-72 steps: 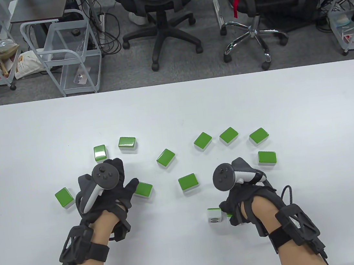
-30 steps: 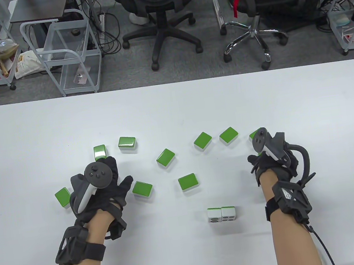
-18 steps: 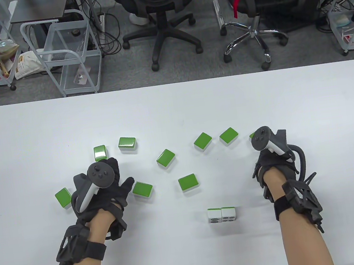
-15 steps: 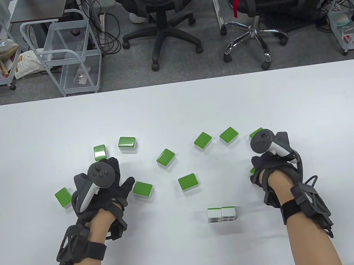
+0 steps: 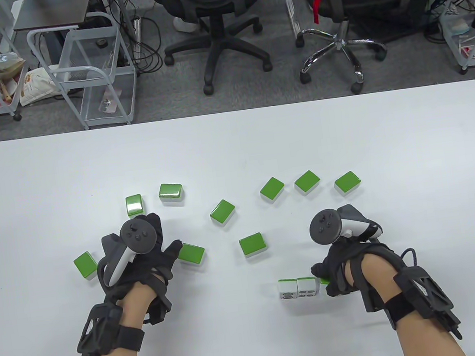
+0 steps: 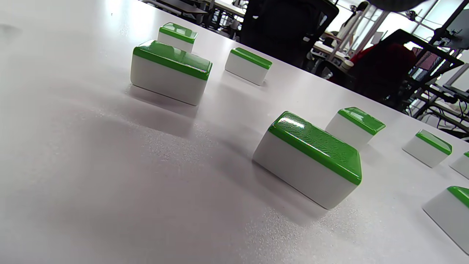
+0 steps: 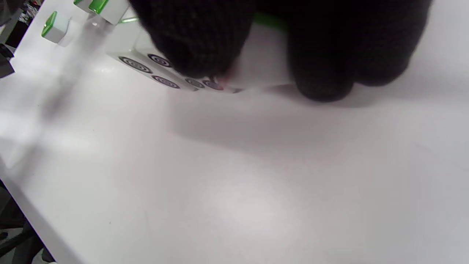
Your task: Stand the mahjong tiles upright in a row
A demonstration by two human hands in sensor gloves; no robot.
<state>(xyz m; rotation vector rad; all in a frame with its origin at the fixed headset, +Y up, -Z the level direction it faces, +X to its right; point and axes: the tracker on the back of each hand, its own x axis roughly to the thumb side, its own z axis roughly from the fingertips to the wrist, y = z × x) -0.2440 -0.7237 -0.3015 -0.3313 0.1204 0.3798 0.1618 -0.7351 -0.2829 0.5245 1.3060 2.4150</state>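
Two mahjong tiles stand upright side by side near the front of the table, dotted faces toward me. My right hand pinches a third tile and holds it against the right end of that pair; only a green sliver shows. In the right wrist view my gloved fingers grip that tile beside the dotted faces. My left hand rests flat on the table, fingers spread and empty, its thumb next to a flat tile. No left fingers show in the left wrist view.
Several tiles lie flat, green backs up: at left, behind the left hand, in the middle, at back right. The left wrist view shows the nearest flat tile.
My right hand reached back right, took hold of a flat tile there, and carried it down to the right end of the upright pair. The left hand has barely moved.
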